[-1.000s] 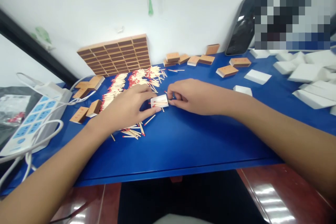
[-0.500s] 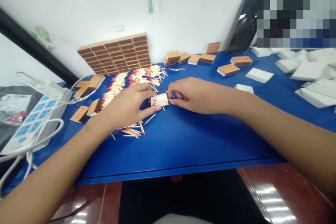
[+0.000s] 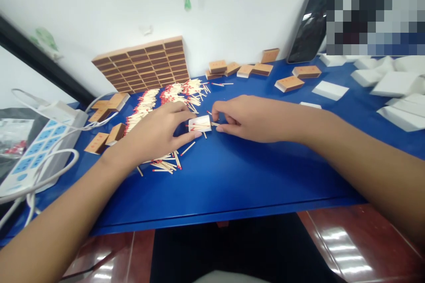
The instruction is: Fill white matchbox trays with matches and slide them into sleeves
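1. Here we are at the white tray (image 3: 203, 120), just left of centre on the bench (image 3: 232, 177), with red-tipped matches (image 3: 198, 127) lying in it.
2. Our left hand (image 3: 159, 130) has it: thumb at the near edge, forefinger at the far edge, pinching the tray between them.
3. Over to our right hand (image 3: 252, 117), fingers curled at the tray's right end, match ends reaching between thumb and forefinger; whether they are gripped, we cannot tell.
4. Just left and beyond, we have heaped matches (image 3: 142, 108), with a few strays (image 3: 165, 166) on the near side.
5. Behind the heap, a block of stacked matchboxes (image 3: 142, 64) leans by the wall!
6. Far left, a power strip (image 3: 40, 146); far right, we see a pile of white trays (image 3: 396, 83).
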The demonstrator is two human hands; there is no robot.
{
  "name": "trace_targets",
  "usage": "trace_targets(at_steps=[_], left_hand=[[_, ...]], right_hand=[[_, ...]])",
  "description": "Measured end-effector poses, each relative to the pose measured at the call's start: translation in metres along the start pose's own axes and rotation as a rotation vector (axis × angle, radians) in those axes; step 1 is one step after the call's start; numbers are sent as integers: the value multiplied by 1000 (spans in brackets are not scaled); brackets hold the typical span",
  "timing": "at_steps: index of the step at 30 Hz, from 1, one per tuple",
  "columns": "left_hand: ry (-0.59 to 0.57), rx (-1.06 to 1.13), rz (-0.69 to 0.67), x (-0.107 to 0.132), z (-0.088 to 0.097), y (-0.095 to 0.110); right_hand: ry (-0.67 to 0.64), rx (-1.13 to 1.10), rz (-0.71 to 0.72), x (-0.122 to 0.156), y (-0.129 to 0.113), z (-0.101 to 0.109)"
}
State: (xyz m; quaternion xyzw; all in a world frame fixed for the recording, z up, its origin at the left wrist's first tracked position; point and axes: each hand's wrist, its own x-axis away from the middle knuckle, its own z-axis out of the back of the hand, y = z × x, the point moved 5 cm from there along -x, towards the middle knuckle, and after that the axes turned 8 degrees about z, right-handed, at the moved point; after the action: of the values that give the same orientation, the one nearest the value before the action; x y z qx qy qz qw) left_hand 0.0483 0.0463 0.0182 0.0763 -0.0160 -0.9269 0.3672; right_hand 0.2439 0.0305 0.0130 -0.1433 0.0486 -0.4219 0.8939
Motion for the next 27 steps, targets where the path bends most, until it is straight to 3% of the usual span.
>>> trace_targets(at_steps=[27], left_hand=[[5, -27, 2, 0, 1, 0]], right_hand=[[-30, 111, 3, 10, -1, -1]])
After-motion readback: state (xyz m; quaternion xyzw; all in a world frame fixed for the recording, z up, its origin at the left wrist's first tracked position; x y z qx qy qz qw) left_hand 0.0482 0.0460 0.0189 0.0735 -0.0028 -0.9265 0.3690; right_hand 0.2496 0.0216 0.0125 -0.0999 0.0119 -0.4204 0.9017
